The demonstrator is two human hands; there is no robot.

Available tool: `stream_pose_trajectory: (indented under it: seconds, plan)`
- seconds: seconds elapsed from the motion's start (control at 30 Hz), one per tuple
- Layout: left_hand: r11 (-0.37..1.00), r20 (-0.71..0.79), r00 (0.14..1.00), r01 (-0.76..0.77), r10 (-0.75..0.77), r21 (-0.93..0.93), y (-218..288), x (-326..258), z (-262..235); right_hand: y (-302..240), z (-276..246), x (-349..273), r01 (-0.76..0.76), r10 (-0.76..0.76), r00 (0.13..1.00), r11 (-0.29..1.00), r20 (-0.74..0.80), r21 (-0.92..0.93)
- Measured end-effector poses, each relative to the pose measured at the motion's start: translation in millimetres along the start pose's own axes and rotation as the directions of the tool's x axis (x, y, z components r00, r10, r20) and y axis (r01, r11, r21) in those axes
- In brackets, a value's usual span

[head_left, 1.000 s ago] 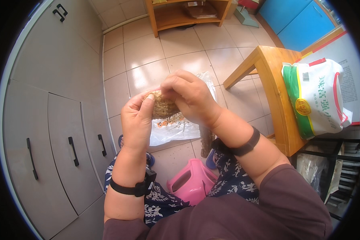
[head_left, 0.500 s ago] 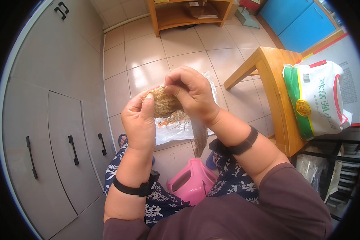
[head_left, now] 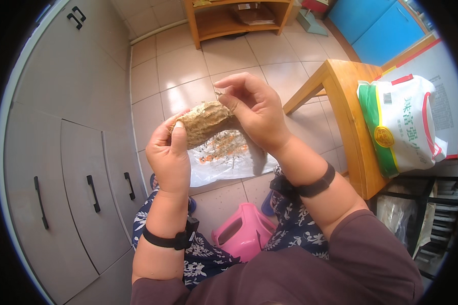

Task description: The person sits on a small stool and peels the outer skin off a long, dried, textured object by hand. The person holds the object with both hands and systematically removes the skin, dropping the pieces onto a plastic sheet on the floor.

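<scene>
A brown dried loofah (head_left: pixel 203 123) with rough, papery, wrinkled skin is held up in front of me, over a white plastic sheet on the floor. My left hand (head_left: pixel 169 145) grips its left end, thumb on top and fingers behind. At its right end is my right hand (head_left: pixel 254 109), thumb and forefinger bent around a thin edge of skin; its other fingers are partly hidden. Below, the white sheet (head_left: pixel 213 174) carries scattered dark crumbs and orange patches.
A pink plastic stool (head_left: pixel 247 229) stands between my legs. Grey cabinets (head_left: pixel 40 152) line the left side. To the right, a wooden chair (head_left: pixel 348 132) bears a white and green bag (head_left: pixel 404 127). A wooden shelf unit (head_left: pixel 239 31) stands at the far side.
The loofah has turned to lie more level, its wrinkled skin now facing up. My right hand has moved slightly right, and the tapering piece hanging below it is now out of sight.
</scene>
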State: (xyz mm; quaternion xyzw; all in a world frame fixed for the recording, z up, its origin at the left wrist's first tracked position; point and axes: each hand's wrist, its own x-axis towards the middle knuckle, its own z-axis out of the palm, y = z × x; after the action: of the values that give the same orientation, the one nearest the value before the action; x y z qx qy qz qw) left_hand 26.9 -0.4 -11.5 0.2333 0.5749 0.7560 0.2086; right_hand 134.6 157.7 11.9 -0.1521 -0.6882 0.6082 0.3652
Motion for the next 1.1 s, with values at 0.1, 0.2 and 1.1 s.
stream_pose_trajectory:
  seconds: [0.1,0.2,1.1]
  plan:
    - [0.996,0.025,0.999,-0.043,0.041,0.075,2,-1,1,1,-4,3,0.105,-0.104,0.994,0.990,0.017,-0.096]
    - [0.992,0.034,0.999,-0.047,0.043,0.114,3,-2,2,6,-7,5,0.097,-0.099,0.995,0.979,-0.002,-0.180]
    - [0.992,0.123,0.985,0.116,-0.121,0.052,1,1,3,-5,3,-3,0.187,-0.125,0.971,0.927,0.202,-0.325]
